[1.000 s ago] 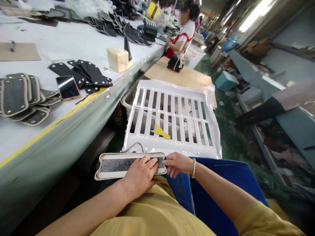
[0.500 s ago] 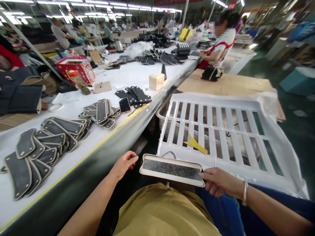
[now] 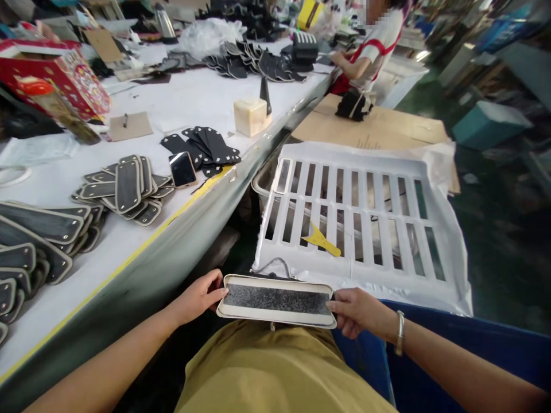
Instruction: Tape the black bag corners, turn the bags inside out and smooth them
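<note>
Over my lap I hold a long cream-edged strap piece [image 3: 276, 300] with a dark grey middle, lying flat and level. My left hand [image 3: 198, 297] pinches its left end, fingers closed on the edge. Its right end is gripped by my right hand [image 3: 358, 311], thumb on top; a silver bracelet sits on that wrist. Just beyond the piece lies a white slatted plastic crate lid [image 3: 357, 206] with a yellow scraper [image 3: 321, 241] on it.
The long white worktable [image 3: 64, 183] at my left carries piles of similar dark pieces [image 3: 124, 186], a phone [image 3: 183, 169], a cream block [image 3: 249, 116] and a red box [image 3: 51, 71]. A seated person [image 3: 370, 46] works farther along. A blue bin [image 3: 451, 355] stands at my right.
My left hand let go of the piece, swung out to the left, then came back and took its left end. My head turned toward the table and partly back.
</note>
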Demonstrator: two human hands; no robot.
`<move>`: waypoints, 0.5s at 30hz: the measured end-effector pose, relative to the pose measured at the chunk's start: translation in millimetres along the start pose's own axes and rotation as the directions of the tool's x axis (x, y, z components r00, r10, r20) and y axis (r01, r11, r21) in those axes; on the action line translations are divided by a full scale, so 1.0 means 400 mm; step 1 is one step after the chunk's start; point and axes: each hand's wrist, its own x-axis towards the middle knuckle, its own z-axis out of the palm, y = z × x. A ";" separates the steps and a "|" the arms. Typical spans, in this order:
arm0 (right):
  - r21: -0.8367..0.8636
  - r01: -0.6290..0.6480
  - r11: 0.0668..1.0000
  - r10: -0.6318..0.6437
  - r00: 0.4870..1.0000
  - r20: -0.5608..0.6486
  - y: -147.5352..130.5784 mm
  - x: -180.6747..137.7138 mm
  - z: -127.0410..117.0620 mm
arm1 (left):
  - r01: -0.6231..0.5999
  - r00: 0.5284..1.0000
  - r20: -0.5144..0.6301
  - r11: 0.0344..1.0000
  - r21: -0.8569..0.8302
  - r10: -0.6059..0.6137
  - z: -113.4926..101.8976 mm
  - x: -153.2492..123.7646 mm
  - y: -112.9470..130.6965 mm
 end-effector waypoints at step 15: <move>-0.605 0.597 0.528 -0.814 0.558 -0.160 -0.020 -0.028 -0.026 | -0.607 0.793 0.387 0.554 0.570 0.471 0.225 0.150 0.215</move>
